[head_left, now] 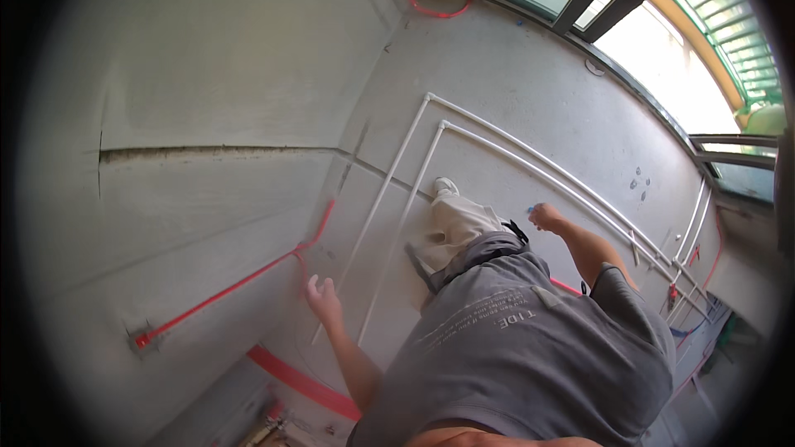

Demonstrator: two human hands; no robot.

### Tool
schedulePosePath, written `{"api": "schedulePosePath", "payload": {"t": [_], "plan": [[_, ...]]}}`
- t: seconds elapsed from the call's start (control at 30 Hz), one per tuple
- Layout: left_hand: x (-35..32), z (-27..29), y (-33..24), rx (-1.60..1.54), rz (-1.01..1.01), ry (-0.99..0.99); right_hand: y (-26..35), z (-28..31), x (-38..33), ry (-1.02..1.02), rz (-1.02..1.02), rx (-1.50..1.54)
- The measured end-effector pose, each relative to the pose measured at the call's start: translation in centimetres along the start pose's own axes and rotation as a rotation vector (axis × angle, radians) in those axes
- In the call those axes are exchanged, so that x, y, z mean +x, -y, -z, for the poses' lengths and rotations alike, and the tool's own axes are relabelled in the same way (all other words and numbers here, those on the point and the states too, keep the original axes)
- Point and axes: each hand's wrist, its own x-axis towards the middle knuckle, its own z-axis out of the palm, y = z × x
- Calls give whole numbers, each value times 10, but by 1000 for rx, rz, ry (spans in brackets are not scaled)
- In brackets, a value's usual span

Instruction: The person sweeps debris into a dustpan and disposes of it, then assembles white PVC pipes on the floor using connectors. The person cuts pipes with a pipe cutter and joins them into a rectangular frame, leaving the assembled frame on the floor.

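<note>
My left hand (pixel 325 301) hangs out from my side, slightly blurred, with its fingers apart and nothing in it. It is nearest to the red conduit (pixel 300 255) that runs along the wall and bends at the floor corner. My right hand (pixel 546 218) is held out on the other side with its fingers curled closed. A small bluish bit (pixel 531 210) shows at the fingertips, too small to name. Beneath and beyond the hands, two white pipes (pixel 505 146) run side by side over the grey floor and turn a corner.
A grey wall (pixel 207 99) with a cut groove (pixel 215 151) stands at the left. Windows (pixel 662 41) fill the upper right. Pipes with red fittings (pixel 672 291) cluster at the right. A wide red strip (pixel 302 381) and blurred items lie at the lower left.
</note>
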Motion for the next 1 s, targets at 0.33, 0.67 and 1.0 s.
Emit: {"api": "schedulePosePath", "payload": {"t": [0.33, 0.67, 1.0], "plan": [[229, -46, 116, 207, 170, 829, 216, -3, -8, -549, -393, 904], [556, -60, 115, 50, -168, 1290, 406, -292, -78, -469, -789, 1281], [549, -111, 15, 490, -21, 1252, 525, -417, -78, -633, -922, 1713]]}}
